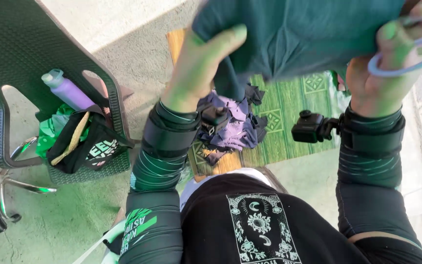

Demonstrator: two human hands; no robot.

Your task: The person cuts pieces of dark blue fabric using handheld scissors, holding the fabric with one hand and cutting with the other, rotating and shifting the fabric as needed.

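Held aloft: dark teal cloth garment [294, 34], left hand [201, 68] and right hand [387, 73] both grasping it, unfolded; crumpled purple-and-black clothes pile [230, 124] waits on the green patterned mat [289, 112].

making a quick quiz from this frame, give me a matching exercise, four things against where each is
Things:
1. dark teal cloth garment
2. lilac plastic water bottle
3. pile of purple and dark clothes
4. lilac plastic ring

Places:
A. on the green patterned mat
B. held up by both hands
C. in the right hand
D. on the dark green plastic chair

Pairs: 1-B, 2-D, 3-A, 4-C. The left hand grips the garment's left edge.
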